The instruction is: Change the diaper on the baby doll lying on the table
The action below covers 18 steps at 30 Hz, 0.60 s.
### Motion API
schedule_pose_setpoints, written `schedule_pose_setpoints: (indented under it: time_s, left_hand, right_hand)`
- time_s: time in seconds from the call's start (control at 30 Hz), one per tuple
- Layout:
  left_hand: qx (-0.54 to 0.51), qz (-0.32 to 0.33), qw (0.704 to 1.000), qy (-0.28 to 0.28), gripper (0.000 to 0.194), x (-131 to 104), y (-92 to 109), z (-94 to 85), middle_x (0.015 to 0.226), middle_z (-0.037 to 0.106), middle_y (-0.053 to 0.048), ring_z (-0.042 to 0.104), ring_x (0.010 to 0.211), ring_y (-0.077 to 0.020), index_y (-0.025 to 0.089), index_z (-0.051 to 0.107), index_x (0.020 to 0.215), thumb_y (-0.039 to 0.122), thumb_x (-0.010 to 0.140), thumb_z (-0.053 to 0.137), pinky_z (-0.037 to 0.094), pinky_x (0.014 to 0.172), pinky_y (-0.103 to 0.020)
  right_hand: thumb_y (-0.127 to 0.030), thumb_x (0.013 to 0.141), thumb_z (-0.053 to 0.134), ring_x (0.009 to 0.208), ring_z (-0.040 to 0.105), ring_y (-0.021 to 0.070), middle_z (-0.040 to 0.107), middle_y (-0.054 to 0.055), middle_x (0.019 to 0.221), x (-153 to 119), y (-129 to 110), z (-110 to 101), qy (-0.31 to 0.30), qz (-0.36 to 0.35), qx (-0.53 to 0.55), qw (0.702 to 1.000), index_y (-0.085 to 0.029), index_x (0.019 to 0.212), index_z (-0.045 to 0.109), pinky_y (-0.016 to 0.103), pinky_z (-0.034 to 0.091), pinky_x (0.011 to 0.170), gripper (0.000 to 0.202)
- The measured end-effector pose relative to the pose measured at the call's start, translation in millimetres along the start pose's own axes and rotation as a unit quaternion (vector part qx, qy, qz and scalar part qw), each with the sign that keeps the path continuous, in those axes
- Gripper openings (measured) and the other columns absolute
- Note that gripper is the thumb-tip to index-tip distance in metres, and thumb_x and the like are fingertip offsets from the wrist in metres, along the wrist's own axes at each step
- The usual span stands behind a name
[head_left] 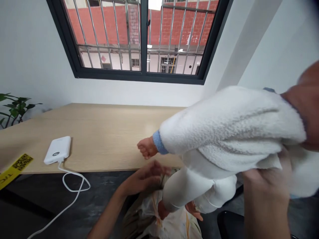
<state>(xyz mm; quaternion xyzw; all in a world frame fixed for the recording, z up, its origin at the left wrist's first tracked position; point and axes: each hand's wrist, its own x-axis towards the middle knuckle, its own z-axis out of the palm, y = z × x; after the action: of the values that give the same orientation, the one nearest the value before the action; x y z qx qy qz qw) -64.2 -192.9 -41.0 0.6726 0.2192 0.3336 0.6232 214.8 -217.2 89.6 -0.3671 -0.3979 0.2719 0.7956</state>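
A baby doll (224, 132) in a white fleece jacket with blue cuffs and white trousers is held up at a tilt over my lap. Its head is at the right edge, and one small fist reaches out over the desk. My right hand (269, 172), blurred and partly covered by the jacket, grips the doll at its torso. Below the doll's fist is my left hand (149, 177), fingers loosely bent and apart with nothing in them. A clear plastic bag (171, 225) lies on my lap beneath the doll's bare feet.
The wooden desk (104, 132) stretches ahead to the wall. On its left side are a white power bank (58, 150) with a cable hanging down, and a yellow tag (16, 170) with a printed code. Beyond stand a plant (17, 108) and a barred window (142, 39).
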Motion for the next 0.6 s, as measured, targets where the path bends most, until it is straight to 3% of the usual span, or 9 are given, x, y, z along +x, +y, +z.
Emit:
schedule_pose_setpoints:
  time_s: [0.1,0.2,0.3,0.4,0.5,0.6]
  left_hand:
    - [0.080,0.073,0.992,0.058,0.061,7,41,-9.6,0.147,0.046,-0.005,0.031,0.142,-0.0298,0.028,0.055,0.134,0.062,0.083,0.058,0.024,0.118,-0.044]
    - [0.117,0.153,0.980,0.057,0.069,20,71,-11.4,0.154,0.034,-0.001,0.020,0.146,-0.0286,0.031,0.042,0.144,0.064,0.084,0.054,0.022,0.120,-0.040]
    - [0.136,0.208,0.963,0.104,0.065,39,95,-11.3,0.154,0.035,0.001,0.021,0.146,-0.0269,0.030,0.038,0.147,0.062,0.090,0.045,0.027,0.119,-0.036]
    - [0.175,0.250,0.936,0.174,0.062,63,113,-19.9,0.147,0.045,-0.003,0.027,0.144,-0.0269,0.024,0.046,0.142,0.059,0.091,0.047,0.025,0.119,-0.038]
    - [0.198,0.291,0.907,0.229,0.060,89,120,-40.1,0.141,0.053,-0.007,0.033,0.141,-0.0280,0.018,0.056,0.132,0.058,0.087,0.055,0.025,0.119,-0.041]
    - [0.176,0.334,0.895,0.235,0.061,114,118,-64.5,0.137,0.056,-0.011,0.043,0.135,-0.0278,0.015,0.058,0.127,0.058,0.083,0.060,0.030,0.116,-0.041]
  right_hand:
    - [-0.031,0.066,0.061,0.107,0.063,0.0184,0.071,-0.006,0.083,10,5,24,-0.027,0.002,0.063,0.998,-0.035,0.071,0.063,0.034,0.051,0.097,0.006]
    - [-0.030,0.062,0.066,0.101,0.064,0.0173,0.069,-0.005,0.082,20,9,53,-0.045,0.040,0.131,0.989,-0.029,0.068,0.060,0.032,0.053,0.091,0.009]
    - [-0.027,0.063,0.065,0.099,0.063,0.0171,0.068,-0.004,0.075,30,13,75,-0.100,0.071,0.159,0.980,-0.028,0.064,0.056,0.032,0.053,0.086,0.010]
    - [-0.031,0.069,0.062,0.096,0.062,0.0134,0.065,-0.005,0.067,43,23,87,-0.151,0.083,0.164,0.971,-0.028,0.065,0.056,0.030,0.049,0.087,0.007]
    - [-0.039,0.069,0.060,0.094,0.059,0.0111,0.062,-0.007,0.059,58,38,96,-0.177,0.081,0.138,0.971,-0.029,0.064,0.055,0.028,0.044,0.090,0.012]
    - [-0.047,0.064,0.059,0.098,0.055,0.0092,0.057,-0.009,0.050,73,56,109,-0.209,0.085,0.096,0.969,-0.030,0.061,0.052,0.026,0.038,0.093,0.019]
